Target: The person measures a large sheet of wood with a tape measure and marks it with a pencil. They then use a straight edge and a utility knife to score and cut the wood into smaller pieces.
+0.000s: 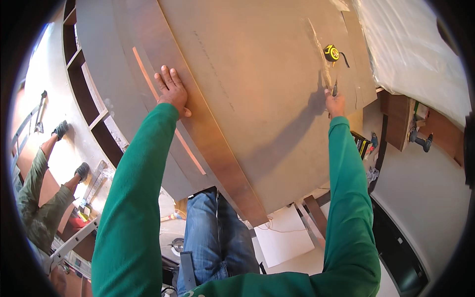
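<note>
My left hand (172, 92) lies flat with its fingers spread on a long brown board strip (200, 116). This strip rests at a slant across a large grey-brown sheet (277, 99). My right hand (335, 104) is closed round a slim dark hand tool (335, 89) with a narrow tip, over the right part of the sheet; its exact kind is too small to tell. Just beyond that hand runs a crinkled clear strip (316, 42). A yellow and black tape measure (331, 52) sits on the sheet past the tool. Left of my left hand is a thin orange strip (143, 69).
Plastic-wrapped material (405, 44) fills the far right. A cordless drill (420, 141) stands near brown panels at right. A dark slotted frame (89, 94) borders the sheet's left side. Another person's gloved hands (60, 129) are at far left. A white panel (284, 237) lies below.
</note>
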`<state>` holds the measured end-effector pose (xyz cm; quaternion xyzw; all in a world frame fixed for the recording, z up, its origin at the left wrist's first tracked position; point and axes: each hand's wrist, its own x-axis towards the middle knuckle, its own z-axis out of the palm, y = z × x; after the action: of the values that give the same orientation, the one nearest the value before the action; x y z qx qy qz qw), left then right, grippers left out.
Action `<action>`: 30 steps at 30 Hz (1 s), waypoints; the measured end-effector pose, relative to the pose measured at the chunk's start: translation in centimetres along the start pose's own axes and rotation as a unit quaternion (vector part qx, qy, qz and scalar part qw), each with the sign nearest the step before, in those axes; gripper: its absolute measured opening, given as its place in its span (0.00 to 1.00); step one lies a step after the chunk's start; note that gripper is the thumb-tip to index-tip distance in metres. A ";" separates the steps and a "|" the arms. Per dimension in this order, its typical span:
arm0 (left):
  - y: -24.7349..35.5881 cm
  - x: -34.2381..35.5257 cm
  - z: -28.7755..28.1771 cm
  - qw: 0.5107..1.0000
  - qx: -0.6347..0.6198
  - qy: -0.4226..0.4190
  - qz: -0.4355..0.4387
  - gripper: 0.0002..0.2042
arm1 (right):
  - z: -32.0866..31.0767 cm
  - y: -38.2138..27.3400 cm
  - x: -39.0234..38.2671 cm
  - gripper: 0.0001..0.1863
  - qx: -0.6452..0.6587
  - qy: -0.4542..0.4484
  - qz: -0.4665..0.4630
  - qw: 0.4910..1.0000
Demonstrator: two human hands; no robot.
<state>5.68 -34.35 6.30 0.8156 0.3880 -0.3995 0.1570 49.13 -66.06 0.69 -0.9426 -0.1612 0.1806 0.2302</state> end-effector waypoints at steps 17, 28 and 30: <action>-0.7 0.1 0.0 1.000 0.002 -0.027 -0.012 0.71 | -4.8 -3.0 1.3 0.23 -0.015 0.023 0.004 1.000; -0.9 0.5 0.2 0.999 -0.031 -0.034 -0.028 0.72 | -8.0 -7.6 -2.1 0.21 -0.141 0.126 -0.027 0.982; -0.7 0.5 -0.2 0.999 -0.009 -0.045 -0.029 0.71 | -6.5 -5.8 -0.2 0.23 -0.182 0.083 0.035 0.979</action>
<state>5.47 -33.57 6.10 0.7836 0.4078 -0.4368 0.1701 50.33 -63.67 9.01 -0.9854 -0.1387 0.0777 0.0614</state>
